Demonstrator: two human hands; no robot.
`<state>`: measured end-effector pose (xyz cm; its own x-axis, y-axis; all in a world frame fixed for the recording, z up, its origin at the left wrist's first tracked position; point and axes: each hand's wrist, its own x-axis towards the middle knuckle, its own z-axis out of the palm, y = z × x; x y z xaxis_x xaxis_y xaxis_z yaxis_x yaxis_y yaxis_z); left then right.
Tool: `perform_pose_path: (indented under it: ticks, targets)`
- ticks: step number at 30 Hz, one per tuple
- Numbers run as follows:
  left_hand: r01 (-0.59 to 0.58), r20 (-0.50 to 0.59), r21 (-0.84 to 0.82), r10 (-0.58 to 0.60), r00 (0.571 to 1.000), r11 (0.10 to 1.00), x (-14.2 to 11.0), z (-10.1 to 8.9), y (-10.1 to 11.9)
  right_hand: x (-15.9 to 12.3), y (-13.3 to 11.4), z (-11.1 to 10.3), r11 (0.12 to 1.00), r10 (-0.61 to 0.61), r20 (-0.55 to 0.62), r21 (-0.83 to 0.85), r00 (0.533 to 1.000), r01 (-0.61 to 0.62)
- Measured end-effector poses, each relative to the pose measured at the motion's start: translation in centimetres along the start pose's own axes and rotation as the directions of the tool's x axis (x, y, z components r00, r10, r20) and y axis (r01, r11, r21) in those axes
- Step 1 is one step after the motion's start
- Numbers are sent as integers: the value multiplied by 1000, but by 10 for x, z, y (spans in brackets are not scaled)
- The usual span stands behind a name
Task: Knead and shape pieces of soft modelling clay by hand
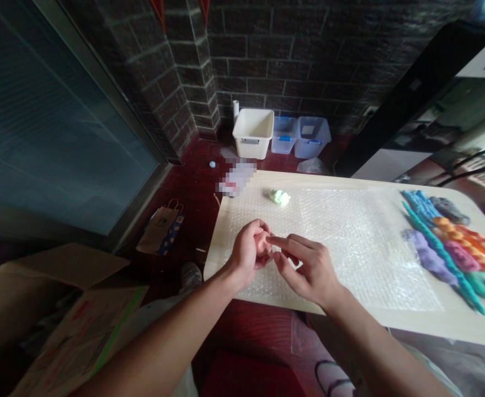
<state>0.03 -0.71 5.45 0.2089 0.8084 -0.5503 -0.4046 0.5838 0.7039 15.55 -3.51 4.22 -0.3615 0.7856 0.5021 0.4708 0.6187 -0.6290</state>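
Observation:
A small pinkish-orange lump [262, 244], soft-looking like modelling clay, rests in my left hand [248, 248], whose fingers curl around it. My right hand [308, 264] comes in from the right. Its index fingertip touches the lump, and its thumb lies just below, near the lump's lower edge; the other fingers are bent in. Both hands are above the bubble wrap [350, 237] near the table's left end. Beyond them on the wrap lies a crumpled pale green lump [281, 197]. My fingers hide part of the pinkish-orange lump.
Coloured lumpy strips, including a teal roll [441, 253] and a purple piece [430, 256], lie at the right of the pale table [416, 325]. Bins, including a cream one [253, 146], stand by the wall. A paper bag [157, 229] and cardboard box [80, 320] are at left.

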Motion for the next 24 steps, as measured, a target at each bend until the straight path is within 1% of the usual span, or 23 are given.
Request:
perform_pose_path:
  ticks: [6, 10, 17, 19, 21, 23, 24]
  targets:
    - [8, 59, 0, -8, 998, 1000, 1, -2, -1, 0, -1, -1, 1000, 25, 22, 2, 999, -25]
    - [8, 61, 20, -10, 998, 1000, 0, -3, -2, 0, 0, 0, 1000, 18, 28, 3, 999, -18]
    - [7, 31, 43, -8, 999, 999, 1, -3, -4, -2, 2, 1, 999, 33, 44, 11, 998, -33]
    - [-24, 67, 29, 22, 998, 999, 2, -5, -5, -2, 2, 0, 999, 41, 43, 26, 998, -43]
    - [-69, 133, 7, 67, 989, 998, 1, -5, -6, -1, 3, -2, 994, 70, 19, 79, 997, -72]
    - [-105, 184, -16, 106, 977, 994, 1, -5, -6, -2, 5, -3, 979, 130, -45, 162, 991, -121]
    - [-116, 193, -35, 120, 974, 993, 1, -5, -6, -3, 5, -3, 968, 165, -89, 203, 982, -144]
